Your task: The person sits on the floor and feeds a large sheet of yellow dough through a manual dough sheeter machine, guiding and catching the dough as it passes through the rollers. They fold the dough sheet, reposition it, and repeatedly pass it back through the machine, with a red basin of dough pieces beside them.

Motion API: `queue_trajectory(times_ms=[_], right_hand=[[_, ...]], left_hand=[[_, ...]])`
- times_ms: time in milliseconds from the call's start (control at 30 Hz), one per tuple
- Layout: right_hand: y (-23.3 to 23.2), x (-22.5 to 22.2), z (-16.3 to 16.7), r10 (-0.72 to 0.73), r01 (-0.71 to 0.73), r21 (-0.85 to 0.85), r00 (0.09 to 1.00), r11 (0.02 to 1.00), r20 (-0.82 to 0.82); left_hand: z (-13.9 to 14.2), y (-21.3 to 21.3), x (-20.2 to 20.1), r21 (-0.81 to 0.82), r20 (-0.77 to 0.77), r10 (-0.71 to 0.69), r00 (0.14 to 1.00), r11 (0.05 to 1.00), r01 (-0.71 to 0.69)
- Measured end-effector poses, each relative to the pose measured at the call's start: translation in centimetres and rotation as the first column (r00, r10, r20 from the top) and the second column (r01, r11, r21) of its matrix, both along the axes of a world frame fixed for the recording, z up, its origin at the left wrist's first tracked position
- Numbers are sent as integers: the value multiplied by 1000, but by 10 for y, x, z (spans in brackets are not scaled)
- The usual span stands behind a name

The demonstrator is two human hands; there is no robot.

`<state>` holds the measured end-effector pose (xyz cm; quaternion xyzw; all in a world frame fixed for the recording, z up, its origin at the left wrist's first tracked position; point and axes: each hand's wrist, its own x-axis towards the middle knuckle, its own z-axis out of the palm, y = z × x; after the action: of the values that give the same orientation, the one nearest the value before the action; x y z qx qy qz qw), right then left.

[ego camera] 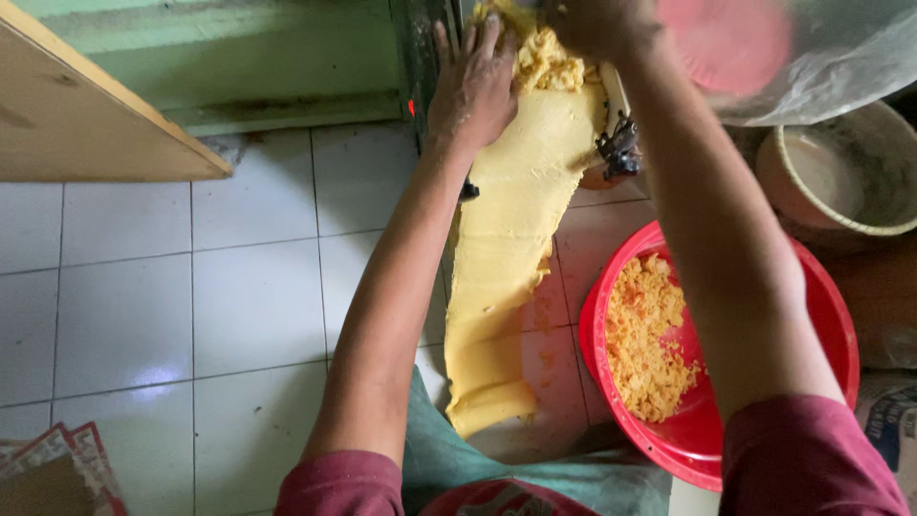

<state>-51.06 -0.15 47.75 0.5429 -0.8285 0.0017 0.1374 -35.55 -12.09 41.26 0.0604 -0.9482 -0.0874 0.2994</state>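
Observation:
A long yellow sheet of dough point(506, 239) hangs down from a roller machine point(619, 148) toward my lap. My left hand point(470, 86) lies flat with spread fingers on the sheet's upper left edge. Above it, my right hand point(597, 24) presses on a crumbly lump of dough point(544, 57) at the top of the machine; its fingers are partly out of view. On the floor to my right stands a red plastic basin point(821, 315) holding yellow dough crumbs point(650, 334).
White floor tiles point(191, 296) spread to the left. A wooden board point(76, 115) juts in at top left beside a green wall base point(267, 57). A beige bowl point(845, 172), clear plastic sheeting point(841, 48) and a printed sack point(893, 420) crowd the right side.

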Motion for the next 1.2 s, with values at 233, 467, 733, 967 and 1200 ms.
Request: queue_trajectory(times_ms=[233, 467, 733, 967, 1200], right_hand=[[42, 15, -31, 244, -257, -180, 966, 950, -91], [60, 19, -36, 206, -190, -240, 977, 952, 44], [40, 22, -41, 111, -131, -143, 983, 981, -143], [58, 13, -15, 167, -163, -34, 972, 986, 164], [-16, 10, -25, 315, -200, -368, 906, 908, 284]], left_hand=[[-13, -2, -3, 47, -120, -59, 991, 997, 65], [-16, -8, -7, 55, -81, -143, 986, 988, 147], [-9, -5, 3, 80, -60, -172, 983, 981, 176], [-15, -4, -4, 148, -30, -161, 987, 975, 164], [-9, -5, 1, 54, -182, -52, 982, 997, 62]])
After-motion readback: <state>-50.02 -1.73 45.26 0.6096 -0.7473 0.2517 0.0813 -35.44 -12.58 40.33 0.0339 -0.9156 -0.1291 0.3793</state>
